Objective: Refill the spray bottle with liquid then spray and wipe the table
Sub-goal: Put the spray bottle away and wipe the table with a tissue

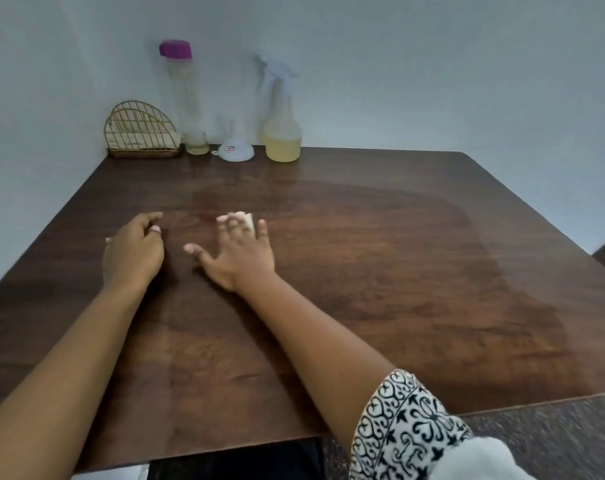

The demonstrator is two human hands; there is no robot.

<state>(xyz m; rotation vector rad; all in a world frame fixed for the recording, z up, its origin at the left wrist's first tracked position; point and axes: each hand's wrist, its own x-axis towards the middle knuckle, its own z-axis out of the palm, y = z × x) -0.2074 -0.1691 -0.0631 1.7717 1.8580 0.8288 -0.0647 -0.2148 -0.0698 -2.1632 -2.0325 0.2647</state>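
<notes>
My right hand [240, 252] lies flat with spread fingers on a small white tissue [246, 217], pressing it to the dark wooden table [363, 271]. Most of the tissue is hidden under the fingers. My left hand [133, 252] rests on the table to its left, fingers loosely curled, holding nothing I can see. At the back edge stands the clear spray bottle [282, 133] with a white trigger head and pale yellow liquid in its lower part. A tall clear bottle [187, 105] with a purple cap holds a little yellow liquid. A white funnel [235, 148] stands upside down between them.
A gold wire napkin holder [142, 133] sits in the back left corner against the white wall. A damp sheen covers the middle and right of the table. A speckled floor shows at the lower right.
</notes>
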